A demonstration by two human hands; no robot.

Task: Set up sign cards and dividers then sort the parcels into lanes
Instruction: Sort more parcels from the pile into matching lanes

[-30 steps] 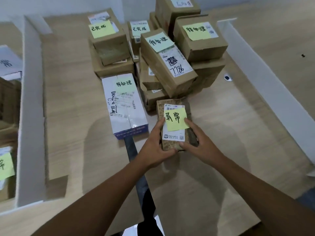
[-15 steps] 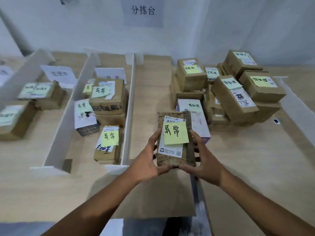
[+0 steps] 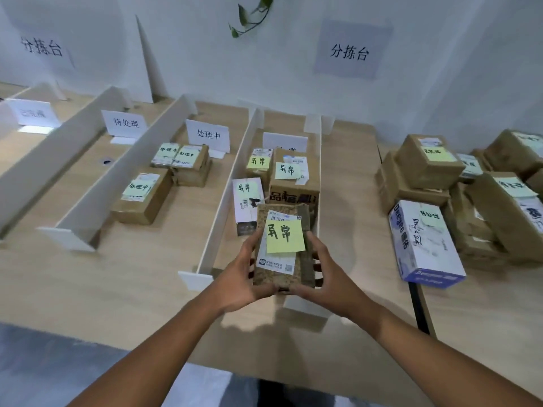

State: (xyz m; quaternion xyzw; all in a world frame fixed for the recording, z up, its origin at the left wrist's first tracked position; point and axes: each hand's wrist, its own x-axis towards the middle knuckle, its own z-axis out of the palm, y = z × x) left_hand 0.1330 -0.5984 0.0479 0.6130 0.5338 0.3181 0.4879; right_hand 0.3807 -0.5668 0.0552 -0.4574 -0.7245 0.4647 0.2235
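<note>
While both hands clamp it from the sides, the parcel with the yellow 异常 note hangs over the near mouth of a lane. The left hand grips the parcel's left edge and the right hand its right edge, fingers curled underneath; neither hand is nearer.

The parcel's long axis points away from the person, parallel to the left divider just left of it and the right divider behind its right side. Directly beyond the parcel lie a white box and a brown box, each noted 异常. Farther beyond stands the sign card, its writing half hidden.

A short push forward and down should land it short of those boxes.
</note>
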